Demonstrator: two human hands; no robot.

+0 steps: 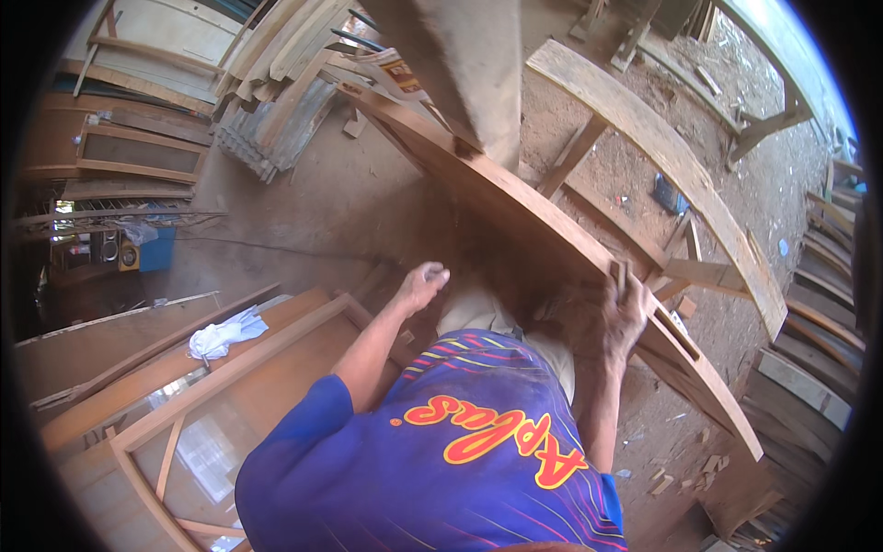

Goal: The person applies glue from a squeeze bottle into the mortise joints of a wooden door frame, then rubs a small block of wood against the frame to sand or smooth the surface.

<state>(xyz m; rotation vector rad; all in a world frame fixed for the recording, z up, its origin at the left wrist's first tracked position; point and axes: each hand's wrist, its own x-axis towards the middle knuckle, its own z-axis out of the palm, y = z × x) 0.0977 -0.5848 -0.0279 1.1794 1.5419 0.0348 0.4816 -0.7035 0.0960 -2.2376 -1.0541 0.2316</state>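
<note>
A long wooden door panel (pixel 543 213) stands on its long edge, slanting from the upper middle to the lower right, with its broad face in shadow. My right hand (pixel 625 313) is closed over the panel's upper edge, near a cut slot in that edge. Apart from the panel, my left hand (pixel 423 287) hangs in front of my body with its fingers curled in. Whether anything is inside those fingers is hidden.
A concrete post (pixel 474 74) rises just behind the panel. Beyond it stands a wooden trestle (pixel 635 110). Framed panels (pixel 212 396) lie at left with a white cloth (pixel 227 334) on them. Stacked planks (pixel 285 55) lean at the back; boards (pixel 809 386) line the right.
</note>
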